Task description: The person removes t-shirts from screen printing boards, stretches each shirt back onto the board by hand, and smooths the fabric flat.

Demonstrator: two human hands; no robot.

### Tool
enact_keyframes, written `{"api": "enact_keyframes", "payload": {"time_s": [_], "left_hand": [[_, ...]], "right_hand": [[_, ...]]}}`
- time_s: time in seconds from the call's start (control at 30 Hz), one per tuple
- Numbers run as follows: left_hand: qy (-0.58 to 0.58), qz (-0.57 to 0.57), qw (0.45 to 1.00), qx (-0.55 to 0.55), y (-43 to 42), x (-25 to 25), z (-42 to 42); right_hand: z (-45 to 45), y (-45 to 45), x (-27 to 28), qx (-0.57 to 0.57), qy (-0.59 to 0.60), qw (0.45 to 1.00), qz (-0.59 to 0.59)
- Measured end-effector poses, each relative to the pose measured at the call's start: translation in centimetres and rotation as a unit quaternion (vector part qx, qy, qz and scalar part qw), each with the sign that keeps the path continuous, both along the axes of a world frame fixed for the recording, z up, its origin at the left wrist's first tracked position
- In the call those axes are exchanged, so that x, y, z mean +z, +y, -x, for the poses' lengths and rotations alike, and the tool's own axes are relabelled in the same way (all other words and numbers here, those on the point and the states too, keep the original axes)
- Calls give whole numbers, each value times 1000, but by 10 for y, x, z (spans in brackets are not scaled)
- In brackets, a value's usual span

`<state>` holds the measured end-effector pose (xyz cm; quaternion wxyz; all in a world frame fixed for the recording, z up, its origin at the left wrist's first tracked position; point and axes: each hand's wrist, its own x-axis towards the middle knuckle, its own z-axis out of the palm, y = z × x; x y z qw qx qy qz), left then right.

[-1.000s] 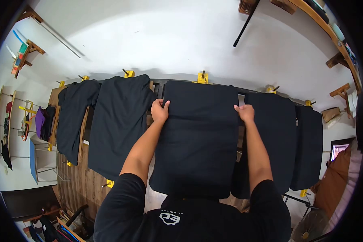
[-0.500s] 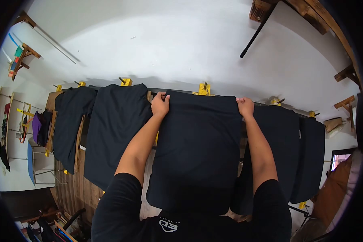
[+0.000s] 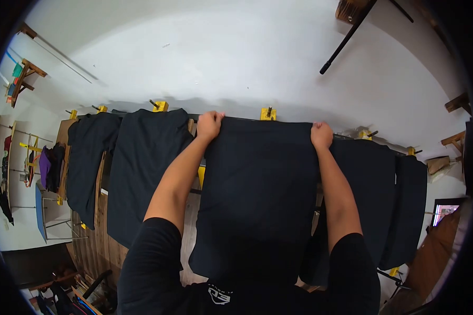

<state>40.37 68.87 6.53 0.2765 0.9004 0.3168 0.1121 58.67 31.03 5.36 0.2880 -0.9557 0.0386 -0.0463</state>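
A black T-shirt [image 3: 257, 194] lies stretched over a flat board directly in front of me, its far edge running nearly straight. At the far left corner of the cloth, my left hand [image 3: 210, 125] is closed with the fingers curled on the edge. My right hand [image 3: 321, 135] pinches the far right corner in the same way. The board under the cloth is hidden. Behind that edge stands a yellow clamp block [image 3: 268, 114] with a bolt, apart from both hands.
More black shirts drape over boards to the left [image 3: 147, 173] and right [image 3: 365, 184]. A dark rail with yellow blocks runs along the white wall [image 3: 194, 58]. A black rod [image 3: 347, 42] juts from the upper right. A blue panel [image 3: 40, 210] stands at left.
Both hands keep to the far corners; the left fingers have shifted slightly over the edge. The cloth's far edge looks smoother and slightly farther from me. The view has tilted a little.
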Motion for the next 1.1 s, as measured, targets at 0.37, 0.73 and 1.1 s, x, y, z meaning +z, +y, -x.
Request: {"api": "enact_keyframes", "payload": {"time_s": [0.37,0.73,1.1], "left_hand": [[34,-76,993,87,-2,-16,-44],[-31,-118,979,-161,-94,92,79],[70,-209,963,-153,-138,33,167]], "right_hand": [[-3,17,5,-29,21,999,-5],[49,4,51,219,-61,973,45],[147,-1,53,250,-164,948,114]]}}
